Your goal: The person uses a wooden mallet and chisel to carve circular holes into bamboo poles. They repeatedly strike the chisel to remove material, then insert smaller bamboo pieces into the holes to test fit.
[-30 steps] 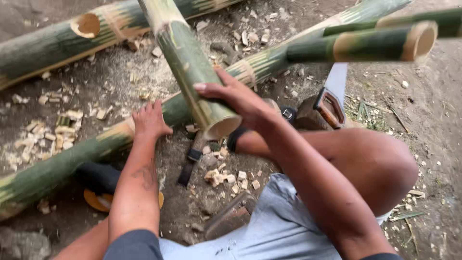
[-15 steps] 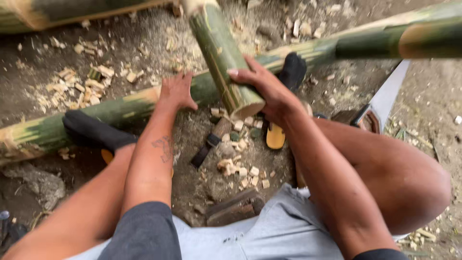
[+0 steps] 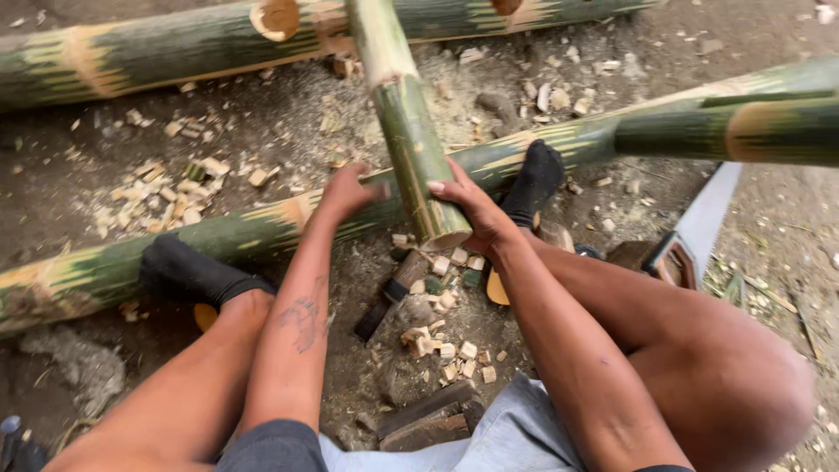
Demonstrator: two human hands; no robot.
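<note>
Bamboo pole (image 3: pixel 406 131) stands tilted between both hands, its cut lower end just above the chips (image 3: pixel 441 336) on the ground. Right hand (image 3: pixel 472 210) is clamped on the pole's lower right side, fingers wrapped round it near the cut end. Left hand (image 3: pixel 350 194) lies just left of the pole, blurred, fingers loosely spread, resting on the long pole (image 3: pixel 262 232) that lies across behind it; whether it touches the upright pole I cannot tell. Below the hands lies a dark tool (image 3: pixel 393 293) among the chips. Right of the right hand, past the knee, a saw (image 3: pixel 690 240) lies on the ground. Socked feet (image 3: pixel 188 271) press on the long pole.
</note>
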